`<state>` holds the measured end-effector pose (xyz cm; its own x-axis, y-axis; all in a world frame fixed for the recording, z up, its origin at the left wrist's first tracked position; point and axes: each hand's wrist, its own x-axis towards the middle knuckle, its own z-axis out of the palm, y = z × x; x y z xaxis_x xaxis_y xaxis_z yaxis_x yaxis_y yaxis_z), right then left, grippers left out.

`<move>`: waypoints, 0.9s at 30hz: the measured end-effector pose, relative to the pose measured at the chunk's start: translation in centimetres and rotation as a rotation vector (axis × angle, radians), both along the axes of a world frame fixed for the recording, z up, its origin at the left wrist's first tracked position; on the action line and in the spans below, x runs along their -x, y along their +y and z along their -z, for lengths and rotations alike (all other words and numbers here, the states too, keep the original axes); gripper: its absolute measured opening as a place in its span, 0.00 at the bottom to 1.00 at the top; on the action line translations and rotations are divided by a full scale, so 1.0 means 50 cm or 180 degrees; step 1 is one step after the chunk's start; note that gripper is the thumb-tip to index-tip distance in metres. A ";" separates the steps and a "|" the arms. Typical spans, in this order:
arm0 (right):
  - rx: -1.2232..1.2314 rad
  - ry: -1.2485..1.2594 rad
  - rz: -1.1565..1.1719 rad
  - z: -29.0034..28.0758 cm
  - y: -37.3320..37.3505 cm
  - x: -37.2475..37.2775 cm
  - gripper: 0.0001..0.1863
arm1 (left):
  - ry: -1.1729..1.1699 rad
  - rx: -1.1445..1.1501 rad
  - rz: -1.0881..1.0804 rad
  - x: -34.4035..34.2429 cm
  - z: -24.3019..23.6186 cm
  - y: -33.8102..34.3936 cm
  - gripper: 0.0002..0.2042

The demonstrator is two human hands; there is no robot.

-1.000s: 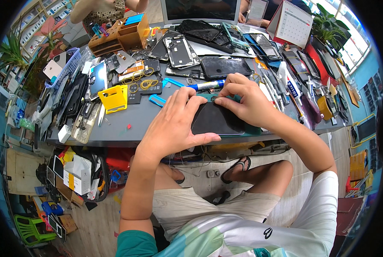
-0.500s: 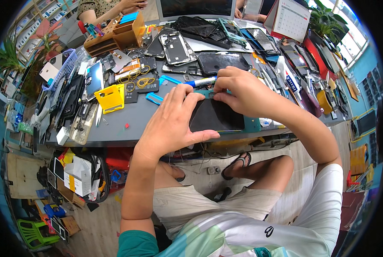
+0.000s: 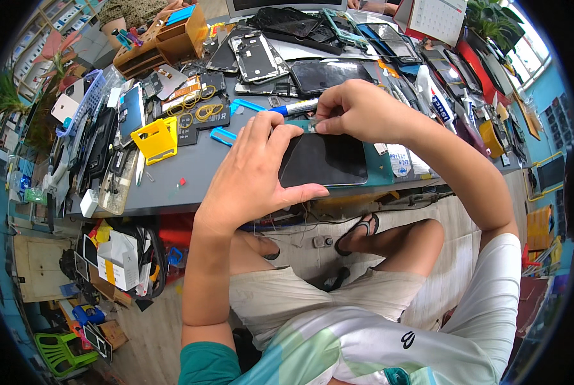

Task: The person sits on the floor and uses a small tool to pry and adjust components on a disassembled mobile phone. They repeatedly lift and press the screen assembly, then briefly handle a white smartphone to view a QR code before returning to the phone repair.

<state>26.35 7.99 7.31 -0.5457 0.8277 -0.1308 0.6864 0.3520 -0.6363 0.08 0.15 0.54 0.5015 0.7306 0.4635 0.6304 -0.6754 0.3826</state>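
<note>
Two hands (image 3: 245, 170) (image 3: 357, 115) at a dark screen (image 3: 329, 160); bare desk edge (image 3: 162, 204) lies left

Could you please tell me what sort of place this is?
It is probably a phone repair workshop, judging by the dark screen panel, the loose phone parts and the cluttered gray desk.

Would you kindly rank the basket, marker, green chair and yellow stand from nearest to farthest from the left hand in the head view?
From the left hand:
1. Marker: just beyond the fingers.
2. Yellow stand: left, on the desk.
3. Basket: farther left.
4. Green chair: lower left, on the floor.
</note>
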 end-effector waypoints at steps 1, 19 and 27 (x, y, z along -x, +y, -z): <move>0.0079 -0.0010 0.0026 -0.002 0.000 0.001 0.13 | 0.0011 0.0017 -0.0011 0.000 0.001 0.000 0.45; 0.0329 -0.0082 0.0249 -0.011 0.000 0.010 0.11 | 0.0069 0.0028 -0.0044 -0.003 -0.004 0.000 0.45; 0.0413 -0.0060 0.0286 -0.017 -0.003 0.012 0.11 | 0.0079 0.0096 -0.0068 -0.003 -0.003 -0.001 0.46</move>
<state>25.75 7.85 8.16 -0.4667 0.8485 -0.2494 0.7238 0.2043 -0.6591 0.20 0.11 0.70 0.4966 0.7547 0.4287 0.6541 -0.6501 0.3866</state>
